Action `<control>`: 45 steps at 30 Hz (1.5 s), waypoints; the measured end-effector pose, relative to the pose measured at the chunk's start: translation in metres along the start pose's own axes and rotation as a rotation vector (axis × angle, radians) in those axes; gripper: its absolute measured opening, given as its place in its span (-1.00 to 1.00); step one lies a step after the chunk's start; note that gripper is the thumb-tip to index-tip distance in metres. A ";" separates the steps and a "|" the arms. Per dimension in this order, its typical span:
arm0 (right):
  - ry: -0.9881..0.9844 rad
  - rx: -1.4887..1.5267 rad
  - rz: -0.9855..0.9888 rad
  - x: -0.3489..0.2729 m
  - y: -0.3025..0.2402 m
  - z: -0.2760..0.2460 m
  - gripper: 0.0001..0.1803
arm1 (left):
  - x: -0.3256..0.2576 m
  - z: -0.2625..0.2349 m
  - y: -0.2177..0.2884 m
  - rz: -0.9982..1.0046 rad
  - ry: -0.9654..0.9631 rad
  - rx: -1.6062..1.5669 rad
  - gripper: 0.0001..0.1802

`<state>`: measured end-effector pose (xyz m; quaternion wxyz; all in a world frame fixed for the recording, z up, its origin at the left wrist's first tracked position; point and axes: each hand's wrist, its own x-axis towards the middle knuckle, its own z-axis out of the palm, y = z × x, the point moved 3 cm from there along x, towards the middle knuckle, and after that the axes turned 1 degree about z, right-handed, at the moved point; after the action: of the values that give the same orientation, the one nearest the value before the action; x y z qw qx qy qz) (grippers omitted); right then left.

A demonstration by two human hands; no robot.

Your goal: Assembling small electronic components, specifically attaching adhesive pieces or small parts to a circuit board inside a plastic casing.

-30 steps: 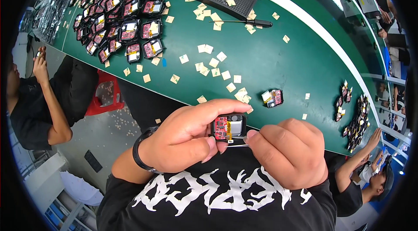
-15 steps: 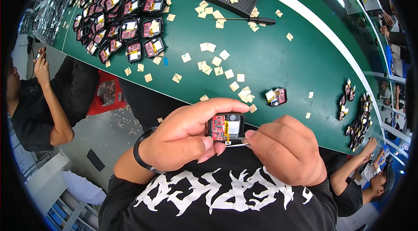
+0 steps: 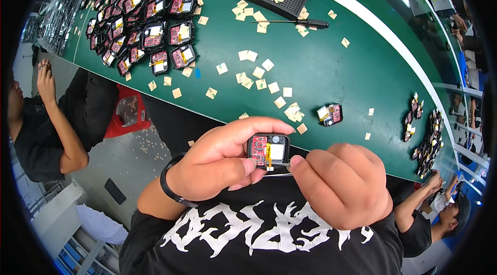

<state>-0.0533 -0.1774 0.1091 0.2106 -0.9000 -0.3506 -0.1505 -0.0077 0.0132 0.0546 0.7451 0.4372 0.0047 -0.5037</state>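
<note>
- While the left hand (image 3: 212,163) is clamping a small black case (image 3: 268,149), its index finger is curving along the far edge and its thumb is pressing near the lower left corner.
- The right hand (image 3: 344,184) is pinching a thin metal tool (image 3: 282,174), fingers together, its tip end lying by the case's near edge; I am not able to tell whether the tip is touching.
- The case is facing up open, showing a red circuit board (image 3: 259,149), a pale block (image 3: 277,151) and a yellow ribbon (image 3: 269,158).
- It is probably handling as light and stiff-shelled, the ribbon looking soft and fragile; the outer rim is seeming the safest hold, away from board and ribbon.
- Both hands are working just off the near edge of the green surface (image 3: 331,70), over the person's shirt.
- Beyond, another opened case (image 3: 330,115) is lying near the right hand, paper squares (image 3: 259,72) are scattering leftward, and open room is stretching between it and the screwdriver (image 3: 313,24).
- Farther out, case piles are crowding the left (image 3: 154,35) and right.
</note>
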 end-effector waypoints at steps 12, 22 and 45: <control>-0.057 -0.052 -0.019 0.005 -0.013 0.001 -0.72 | 0.001 -0.002 -0.002 0.003 -0.046 -0.012 -0.28; -0.046 0.015 -0.057 0.004 -0.008 0.001 -0.83 | 0.000 -0.002 0.002 -0.048 -0.044 0.025 -0.27; -0.058 -0.054 -0.130 0.002 -0.008 0.003 -0.85 | 0.000 -0.007 0.000 -0.082 -0.075 0.160 -0.21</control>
<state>-0.0568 -0.1693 0.1098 0.1657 -0.8848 -0.4099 -0.1473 -0.0040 0.0178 0.0501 0.6861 0.4757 -0.0456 -0.5485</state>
